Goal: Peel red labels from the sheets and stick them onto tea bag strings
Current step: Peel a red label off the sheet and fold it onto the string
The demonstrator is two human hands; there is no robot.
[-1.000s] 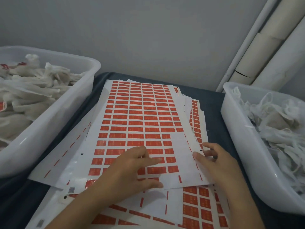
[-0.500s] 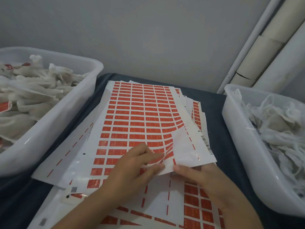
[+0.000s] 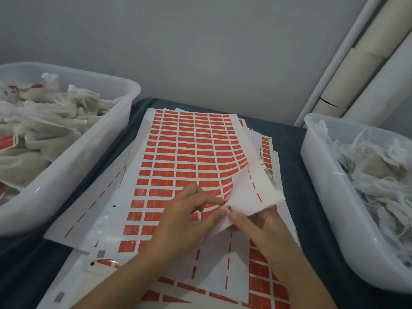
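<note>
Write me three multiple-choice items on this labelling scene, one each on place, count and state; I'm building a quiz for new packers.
1. Where does the top label sheet lie?
A. inside the left tub
B. between the two tubs
C. against the wall

2. How many white tubs hold tea bags?
A. one
B. two
C. three

3. How is the sheet's near right corner?
A. flat
B. torn off
C. lifted and curled

Key: 1 B, it sits between the left tub and the right tub. 2 B, one stands on each side. 3 C, the left hand and right hand pinch it up.

top sheet of red labels (image 3: pixel 187 157) on the stack, near-right corner curled up
</note>
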